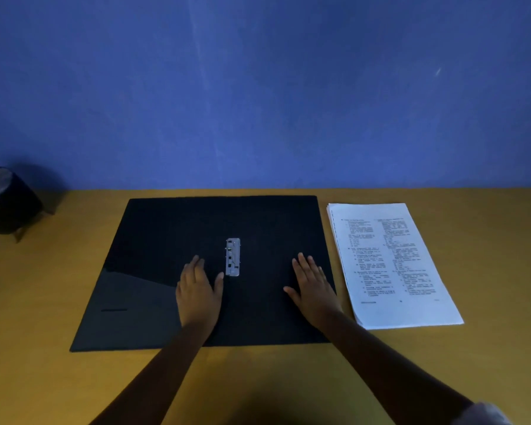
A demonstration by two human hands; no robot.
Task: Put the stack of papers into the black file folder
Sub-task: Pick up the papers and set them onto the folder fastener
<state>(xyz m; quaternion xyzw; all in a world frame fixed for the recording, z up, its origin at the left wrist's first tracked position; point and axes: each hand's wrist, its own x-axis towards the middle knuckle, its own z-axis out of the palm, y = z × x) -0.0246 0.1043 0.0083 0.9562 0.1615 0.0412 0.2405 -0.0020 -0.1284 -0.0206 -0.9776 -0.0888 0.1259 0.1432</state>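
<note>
The black file folder (154, 259) lies spread open and flat on the wooden table, with a silver metal clip (233, 257) at its middle. My left hand (198, 291) rests palm down on the folder just left of the clip, fingers apart, holding nothing. On the folder's right half my right hand (313, 286) lies flat the same way, near the right edge. The stack of printed white papers (393, 265) sits on the table right beside the folder, a little apart from my right hand.
A dark round stool or container (6, 204) stands at the far left beyond the table's edge. A blue wall rises behind the wooden table (258, 378). Bare table surface shows in front of the folder and right of the papers.
</note>
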